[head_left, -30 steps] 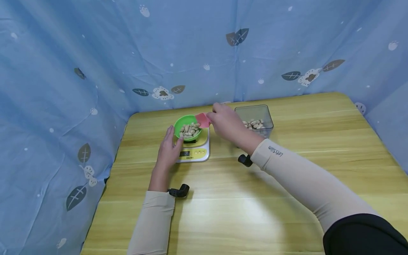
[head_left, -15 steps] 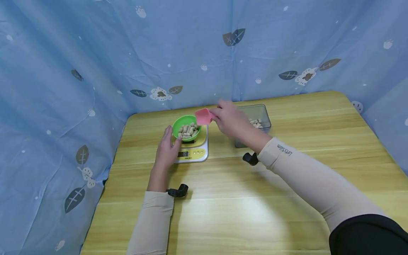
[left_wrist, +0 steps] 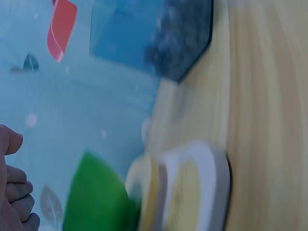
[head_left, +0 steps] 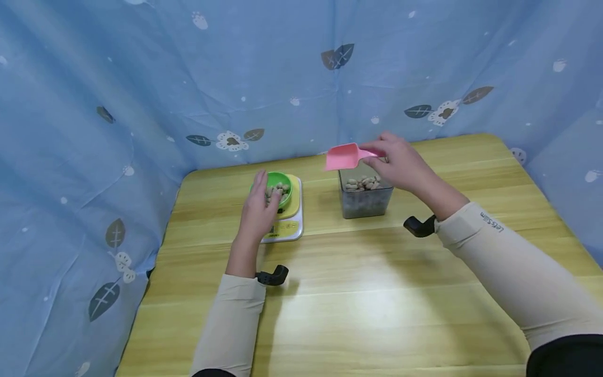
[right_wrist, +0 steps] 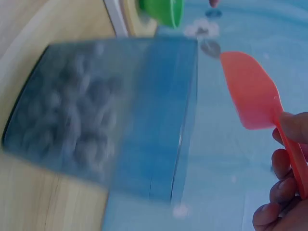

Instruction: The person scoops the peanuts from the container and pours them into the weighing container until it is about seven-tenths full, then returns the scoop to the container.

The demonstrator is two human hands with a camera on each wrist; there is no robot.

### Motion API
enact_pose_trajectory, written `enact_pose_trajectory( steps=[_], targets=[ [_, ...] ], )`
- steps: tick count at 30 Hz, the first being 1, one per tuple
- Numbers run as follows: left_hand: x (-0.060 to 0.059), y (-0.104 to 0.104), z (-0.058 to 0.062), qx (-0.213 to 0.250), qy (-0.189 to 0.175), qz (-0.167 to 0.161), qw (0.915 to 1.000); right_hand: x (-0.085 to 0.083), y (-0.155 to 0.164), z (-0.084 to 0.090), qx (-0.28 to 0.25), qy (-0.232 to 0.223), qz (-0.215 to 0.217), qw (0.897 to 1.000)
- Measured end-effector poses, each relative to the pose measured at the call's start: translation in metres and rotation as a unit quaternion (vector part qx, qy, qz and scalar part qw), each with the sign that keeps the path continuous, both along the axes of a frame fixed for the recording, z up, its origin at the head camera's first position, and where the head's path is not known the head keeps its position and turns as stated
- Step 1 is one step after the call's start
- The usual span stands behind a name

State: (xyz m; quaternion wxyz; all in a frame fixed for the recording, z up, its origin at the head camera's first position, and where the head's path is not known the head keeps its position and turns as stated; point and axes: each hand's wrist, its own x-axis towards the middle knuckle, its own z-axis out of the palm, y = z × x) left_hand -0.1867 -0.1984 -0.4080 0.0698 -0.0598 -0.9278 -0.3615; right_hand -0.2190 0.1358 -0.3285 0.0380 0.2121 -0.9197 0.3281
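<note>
A pink scoop (head_left: 343, 156) is held level by its handle in my right hand (head_left: 402, 161), above a clear grey-tinted box (head_left: 364, 205) of unshelled peanuts (head_left: 363, 184). No peanuts show in the scoop's blade; the right wrist view shows my fingers curled round its handle (right_wrist: 294, 161). My left hand (head_left: 256, 212), its fingers loosely extended, hovers at the near left side of a green bowl (head_left: 278, 178), partly covering it. That bowl holds several peanuts and sits on a yellow and white kitchen scale (head_left: 296, 230). In the left wrist view, a gap separates the fingers (left_wrist: 18, 192) from the bowl (left_wrist: 96, 197).
All of this stands on a wooden table (head_left: 358, 293), near its back edge. A blue patterned curtain (head_left: 282, 78) hangs behind and to the left. Each wrist wears a black camera mount, such as the left mount (head_left: 273, 275).
My right hand has carried the scoop rightward from the bowl to over the box. My left hand has lifted off the bowl's side and shifted slightly right, now hiding the scale's display.
</note>
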Motion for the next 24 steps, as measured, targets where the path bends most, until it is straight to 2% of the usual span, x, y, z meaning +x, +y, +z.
enact_pose_trajectory(
  steps=[4,7,14,18,24],
  targets=[
    [-0.004,0.028,0.006,0.005,0.010,-0.041,0.9991,0.004,0.027,-0.001,-0.008,-0.020,-0.023,0.999],
    [-0.007,0.050,0.008,0.005,0.017,-0.073,0.9972,0.005,0.039,-0.007,-0.009,-0.020,-0.032,0.999],
    [-0.007,0.093,0.003,-0.019,-0.001,-0.131,0.9912,0.000,0.031,-0.031,0.030,0.021,0.003,0.999],
    [-0.007,0.108,-0.003,-0.032,-0.008,-0.146,0.9888,-0.001,0.018,-0.044,0.059,0.049,0.012,0.997],
    [-0.008,0.119,-0.009,-0.054,-0.002,-0.152,0.9869,-0.001,0.006,-0.054,0.076,0.071,-0.005,0.995]
  ],
)
